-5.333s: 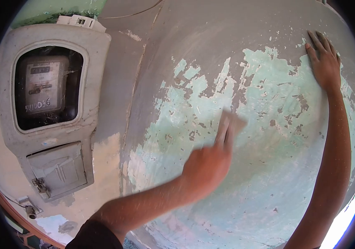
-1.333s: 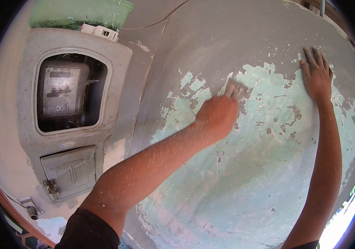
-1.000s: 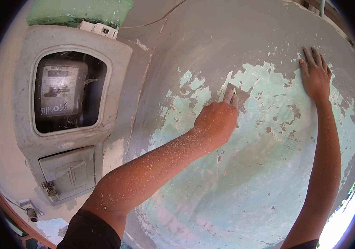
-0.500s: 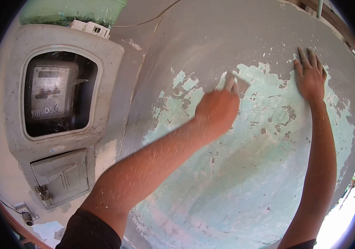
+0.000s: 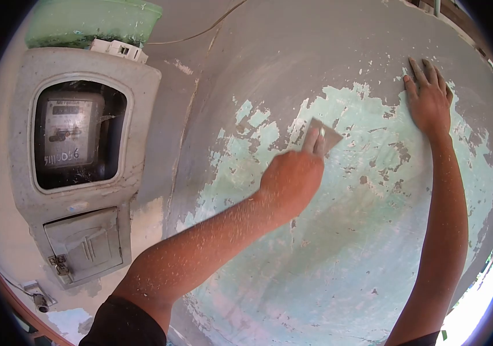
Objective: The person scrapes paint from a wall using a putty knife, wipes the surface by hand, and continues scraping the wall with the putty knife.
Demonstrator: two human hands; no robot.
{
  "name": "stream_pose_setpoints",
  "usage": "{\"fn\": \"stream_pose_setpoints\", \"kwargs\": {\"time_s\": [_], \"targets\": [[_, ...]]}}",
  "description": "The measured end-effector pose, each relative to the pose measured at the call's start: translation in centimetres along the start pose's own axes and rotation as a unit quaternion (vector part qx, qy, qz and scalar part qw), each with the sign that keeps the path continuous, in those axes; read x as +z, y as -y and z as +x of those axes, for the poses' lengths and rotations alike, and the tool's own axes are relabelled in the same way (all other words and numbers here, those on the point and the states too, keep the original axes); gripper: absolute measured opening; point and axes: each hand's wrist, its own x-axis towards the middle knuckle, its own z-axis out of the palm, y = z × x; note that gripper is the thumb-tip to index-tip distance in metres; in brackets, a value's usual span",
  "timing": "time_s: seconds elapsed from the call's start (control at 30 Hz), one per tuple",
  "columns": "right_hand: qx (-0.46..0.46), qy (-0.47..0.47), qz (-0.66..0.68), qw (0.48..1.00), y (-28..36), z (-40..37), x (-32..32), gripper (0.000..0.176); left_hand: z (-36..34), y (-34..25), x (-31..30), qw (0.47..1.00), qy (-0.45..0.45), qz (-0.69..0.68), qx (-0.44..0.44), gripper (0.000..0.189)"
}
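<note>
My left hand [image 5: 292, 180] is closed around a scraper, with its fingers stretched along the tool. The flat, dusty scraper blade [image 5: 325, 134] is tilted up against the wall [image 5: 338, 242], at the ragged border between grey coating and pale green surface. Most of the handle is hidden by the hand. High on the right, my right hand [image 5: 431, 104] lies flat on the wall with fingers apart and dusty tips, holding nothing. Light flakes dot my left forearm.
A grey meter box [image 5: 79, 202] with a glass window juts out at the left. On top of it are a green container [image 5: 91, 23] and a white plastic piece [image 5: 118, 49]. A thin cable [image 5: 200, 33] crosses the upper wall. A small metal fitting [image 5: 40, 300] sits lower left.
My left hand and the scraper have moved down and slightly left along the wall. My right hand stays pressed on the wall. The view has shifted a little.
</note>
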Motion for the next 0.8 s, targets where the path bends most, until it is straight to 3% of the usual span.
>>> {"fn": "stream_pose_setpoints", "kwargs": {"time_s": [0.07,0.27,0.37,0.47,0.57,0.8], "targets": [[-0.001,-0.001,0.003,1.000,0.0,0.1,-0.1,0.053,1.0,0.4,0.0,1.000,-0.025,0.017,0.006,0.067],[-0.004,-0.002,0.001,1.000,0.0,-0.3,0.1,0.053,-0.4,-0.2,1.0,0.996,0.009,0.084,-0.020,0.064],[-0.011,-0.010,-0.002,1.000,-0.2,-0.1,0.3,0.054,2.1,1.2,1.2,0.993,-0.068,0.093,-0.017,0.064],[-0.012,-0.013,-0.003,1.000,-0.4,-0.2,0.6,0.054,1.1,0.3,1.0,0.992,-0.048,0.113,-0.036,0.067],[-0.013,-0.018,-0.005,1.000,-0.4,-0.2,0.8,0.054,-1.7,-0.1,0.6,0.986,0.027,0.162,-0.036,0.071],[-0.013,-0.030,-0.011,0.999,-0.4,0.1,0.9,0.053,-0.4,0.4,0.6,0.978,0.018,0.209,-0.018,0.076]]}}
